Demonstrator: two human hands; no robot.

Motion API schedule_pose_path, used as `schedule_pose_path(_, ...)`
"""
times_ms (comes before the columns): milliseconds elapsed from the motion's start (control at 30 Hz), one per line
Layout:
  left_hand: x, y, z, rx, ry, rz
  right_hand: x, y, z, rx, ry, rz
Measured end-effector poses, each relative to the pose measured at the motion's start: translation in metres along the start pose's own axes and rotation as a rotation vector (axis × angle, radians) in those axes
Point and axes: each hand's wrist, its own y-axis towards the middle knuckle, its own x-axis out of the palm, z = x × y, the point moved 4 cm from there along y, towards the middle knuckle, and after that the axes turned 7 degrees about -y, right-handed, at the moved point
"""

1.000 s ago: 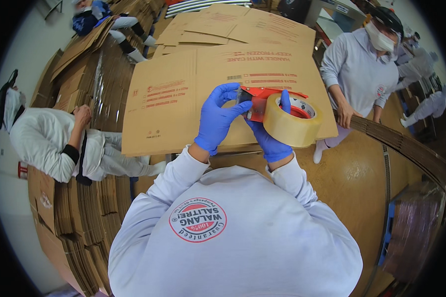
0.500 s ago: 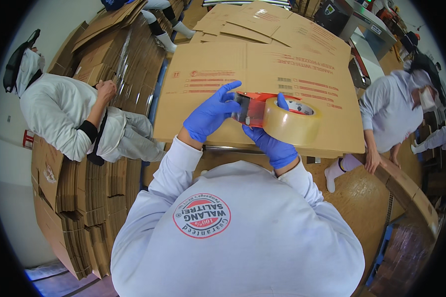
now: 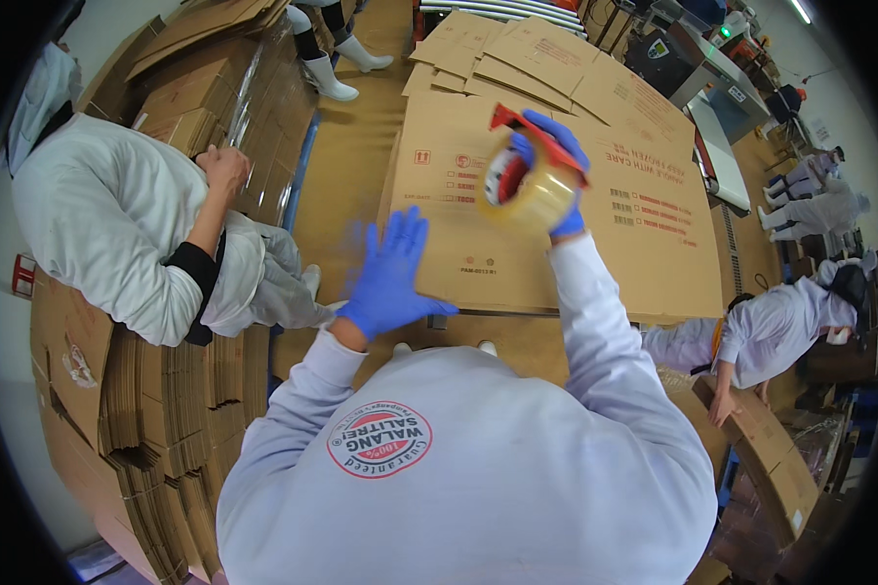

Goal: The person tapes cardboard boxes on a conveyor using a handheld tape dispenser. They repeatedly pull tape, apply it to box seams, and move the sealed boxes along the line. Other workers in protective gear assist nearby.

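My right hand (image 3: 568,146), in a blue glove, is closed on a red tape dispenser (image 3: 537,136) and holds it tilted above the flat cardboard boxes. A wide roll of clear packing tape (image 3: 548,198) sits on the dispenser, slightly blurred by motion. Fingers spread, my blue-gloved left hand (image 3: 390,278) is empty at the near left corner of the top cardboard box (image 3: 595,263). That box lies flat, with red print on its face. Whether the left palm touches the cardboard I cannot tell.
More flattened boxes (image 3: 546,58) lie at the far end of the stack. Tall piles of folded cardboard (image 3: 166,409) stand at the left, beside a person in white (image 3: 137,214). At the right, another person (image 3: 780,327) handles a long folded box (image 3: 766,453). A roller conveyor (image 3: 507,10) is behind.
My left hand has let go of the dispenser's front and moved down and left, its fingers spreading. The right hand has lifted and turned the tape dispenser farther over the cardboard.
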Motion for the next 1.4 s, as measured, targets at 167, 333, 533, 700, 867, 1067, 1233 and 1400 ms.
schedule_pose_path(167, 0.017, -0.002, -0.018, -0.016, -0.101, -0.086, 0.071, 0.005, 0.052, 0.278, -0.232, -0.413)
schedule_pose_path(333, 0.026, 0.002, -0.037, 0.022, -0.143, -0.031, 0.078, 0.0, 0.084, 0.595, 0.249, -0.298)
schedule_pose_path(533, 0.03, 0.019, -0.047, 0.006, -0.154, 0.014, 0.071, -0.041, -0.015, 0.466, -0.093, -0.286)
schedule_pose_path(700, 0.033, 0.024, -0.05, 0.034, -0.006, 0.061, 0.055, -0.084, -0.031, 0.065, -0.324, -0.342)
schedule_pose_path(867, 0.033, 0.022, -0.041, 0.033, -0.085, 0.022, 0.056, -0.047, 0.036, 0.457, -0.05, -0.573)
schedule_pose_path(1067, 0.021, 0.021, -0.016, -0.027, -0.058, -0.055, 0.065, -0.03, -0.002, 0.719, 0.631, -0.913)
schedule_pose_path(1233, 0.012, 0.024, -0.005, 0.067, -0.097, 0.035, -0.007, -0.032, -0.063, -0.377, -0.1, -0.721)
schedule_pose_path(1400, 0.018, 0.034, 0.062, 0.0, -0.009, -0.199, -0.122, -0.04, -0.092, 0.252, 0.671, -0.262)
